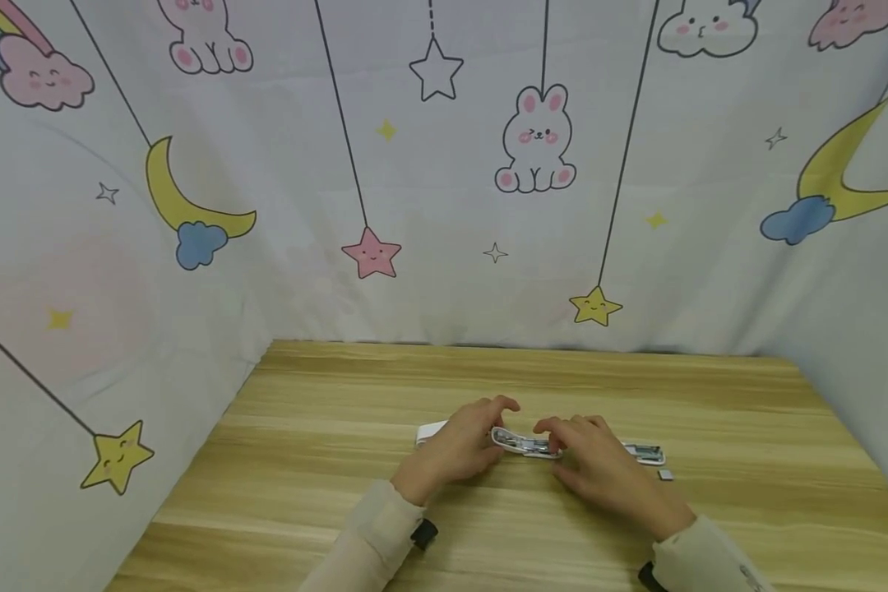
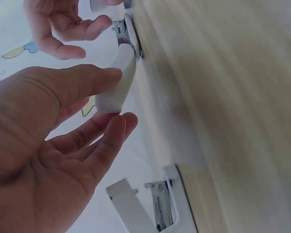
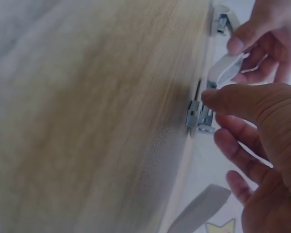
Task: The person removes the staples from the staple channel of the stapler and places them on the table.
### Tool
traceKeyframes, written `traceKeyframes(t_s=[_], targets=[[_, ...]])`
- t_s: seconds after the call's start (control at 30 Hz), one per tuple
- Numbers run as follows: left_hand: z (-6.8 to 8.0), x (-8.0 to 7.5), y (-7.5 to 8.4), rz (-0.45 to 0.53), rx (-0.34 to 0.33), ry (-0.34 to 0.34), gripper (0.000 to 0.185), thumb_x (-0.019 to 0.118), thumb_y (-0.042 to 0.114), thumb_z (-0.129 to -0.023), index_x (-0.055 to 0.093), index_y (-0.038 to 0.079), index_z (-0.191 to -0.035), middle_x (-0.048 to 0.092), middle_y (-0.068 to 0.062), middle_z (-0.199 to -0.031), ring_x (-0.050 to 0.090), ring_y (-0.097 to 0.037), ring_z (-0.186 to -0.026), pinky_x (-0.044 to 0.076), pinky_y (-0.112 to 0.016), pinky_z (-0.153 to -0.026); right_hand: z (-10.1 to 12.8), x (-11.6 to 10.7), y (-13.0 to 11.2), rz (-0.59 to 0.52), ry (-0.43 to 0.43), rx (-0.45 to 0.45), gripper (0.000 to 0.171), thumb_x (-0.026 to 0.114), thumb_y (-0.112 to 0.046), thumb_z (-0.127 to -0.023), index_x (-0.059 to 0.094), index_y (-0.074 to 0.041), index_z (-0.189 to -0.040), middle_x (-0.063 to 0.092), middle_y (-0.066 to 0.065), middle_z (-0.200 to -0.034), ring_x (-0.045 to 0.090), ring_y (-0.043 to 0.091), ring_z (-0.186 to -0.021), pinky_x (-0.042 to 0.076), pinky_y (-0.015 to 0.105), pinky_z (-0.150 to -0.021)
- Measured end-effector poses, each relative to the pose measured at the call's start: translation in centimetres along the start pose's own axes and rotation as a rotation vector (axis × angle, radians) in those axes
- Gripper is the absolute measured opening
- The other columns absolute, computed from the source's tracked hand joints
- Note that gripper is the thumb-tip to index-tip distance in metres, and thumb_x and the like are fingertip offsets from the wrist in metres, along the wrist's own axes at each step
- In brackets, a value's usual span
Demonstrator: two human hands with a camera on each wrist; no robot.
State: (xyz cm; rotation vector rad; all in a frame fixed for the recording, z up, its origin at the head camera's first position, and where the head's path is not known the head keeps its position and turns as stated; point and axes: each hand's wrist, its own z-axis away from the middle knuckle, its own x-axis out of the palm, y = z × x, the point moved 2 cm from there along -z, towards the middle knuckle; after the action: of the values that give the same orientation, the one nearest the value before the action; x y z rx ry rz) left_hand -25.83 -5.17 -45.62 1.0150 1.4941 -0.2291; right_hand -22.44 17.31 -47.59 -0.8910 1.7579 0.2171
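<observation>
A white stapler (image 1: 524,444) is unfolded between both hands, its metal insides showing. My left hand (image 1: 459,444) pinches its smooth white end (image 2: 117,90) between thumb and fingertips. At the other end, my right hand (image 1: 599,469) grips the metal part (image 3: 206,114), thumb on the near side. Some of those right fingertips are hidden behind the stapler. In the left wrist view, the right hand (image 2: 68,26) has its other fingers loosely bent.
A second white stapler (image 2: 177,204) stands opened to the left, partly behind the left hand in the head view. To the right lies another piece with a white rim and metal inside (image 1: 647,454), beside a small grey block (image 1: 665,474). The wooden table (image 1: 326,510) meets a patterned curtain (image 1: 451,205) behind.
</observation>
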Motion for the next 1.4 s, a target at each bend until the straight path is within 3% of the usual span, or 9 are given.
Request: traceKeyframes(t_s=[0.33,0.5,0.8,0.93,1.17,1.27,1.4], targets=[[1.5,-2.1,-0.7,0.067,-0.123,-0.013,0.063,0.076,0.011,-0.088,0.047,0.02,-0.143,0.062,-0.006,-0.118,0.061,-0.024,-0.11,0.051,-0.035,-0.089,0.1,-0.4,0.2,-0.033,0.023,0.087,0.054,0.084,-0.009,-0.077,0.059,-0.023,-0.123,0.065,-0.014,-0.089,0.058,0.006,-0.087,0.042,0.046,-0.093],[2.6,-3.4,-1.9,0.06,-0.135,0.019,0.066,0.077,0.009,-0.086,0.046,0.019,-0.143,0.063,-0.004,-0.119,0.059,-0.023,-0.112,0.05,-0.04,-0.092,-0.2,-0.6,0.3,-0.113,0.089,0.096,0.048,0.08,-0.008,-0.083,0.058,-0.021,-0.124,0.065,-0.01,-0.094,0.059,0.006,-0.087,0.045,0.041,-0.088],[4.0,-4.4,-3.9,0.113,-0.111,0.058,0.065,0.078,0.007,-0.084,0.048,0.014,-0.141,0.064,-0.006,-0.111,0.063,-0.031,-0.11,0.051,-0.045,-0.091,-2.5,0.1,-0.6,-0.296,0.174,0.026,0.058,0.079,-0.006,-0.083,0.053,-0.018,-0.133,0.066,-0.012,-0.102,0.067,0.012,-0.09,0.054,0.039,-0.081],[4.3,-4.8,-4.3,0.128,-0.123,0.06,0.065,0.079,0.007,-0.084,0.049,0.016,-0.141,0.065,-0.006,-0.111,0.063,-0.03,-0.111,0.052,-0.044,-0.092,-3.8,1.0,-1.5,-0.379,0.122,0.073,0.065,0.081,-0.013,-0.084,0.048,-0.022,-0.139,0.068,-0.012,-0.109,0.067,0.015,-0.1,0.052,0.045,-0.084],[4.7,-4.8,-4.9,0.194,-0.136,0.056,0.053,0.079,0.007,-0.085,0.052,0.015,-0.131,0.068,-0.015,-0.113,0.064,-0.032,-0.11,0.052,-0.049,-0.093,-6.3,3.1,-2.9,-0.537,0.006,0.179,0.076,0.082,-0.017,-0.084,0.037,-0.028,-0.145,0.071,-0.001,-0.122,0.06,0.023,-0.124,0.041,0.059,-0.103],[4.9,-4.4,-5.3,0.245,-0.161,0.054,0.05,0.078,0.007,-0.086,0.053,0.014,-0.129,0.069,-0.015,-0.116,0.065,-0.032,-0.111,0.051,-0.052,-0.095,-7.4,4.0,-3.2,-0.598,-0.03,0.237,0.078,0.082,-0.018,-0.084,0.035,-0.032,-0.145,0.072,-0.001,-0.121,0.056,0.025,-0.129,0.039,0.059,-0.105],[5.0,-4.1,-5.8,0.312,-0.185,0.085,0.051,0.078,0.006,-0.086,0.054,0.011,-0.13,0.07,-0.013,-0.114,0.066,-0.029,-0.111,0.05,-0.053,-0.097,-8.5,5.3,-3.3,-0.63,-0.04,0.291,0.079,0.084,-0.02,-0.082,0.036,-0.033,-0.143,0.073,-0.007,-0.113,0.055,0.022,-0.128,0.044,0.051,-0.098]])
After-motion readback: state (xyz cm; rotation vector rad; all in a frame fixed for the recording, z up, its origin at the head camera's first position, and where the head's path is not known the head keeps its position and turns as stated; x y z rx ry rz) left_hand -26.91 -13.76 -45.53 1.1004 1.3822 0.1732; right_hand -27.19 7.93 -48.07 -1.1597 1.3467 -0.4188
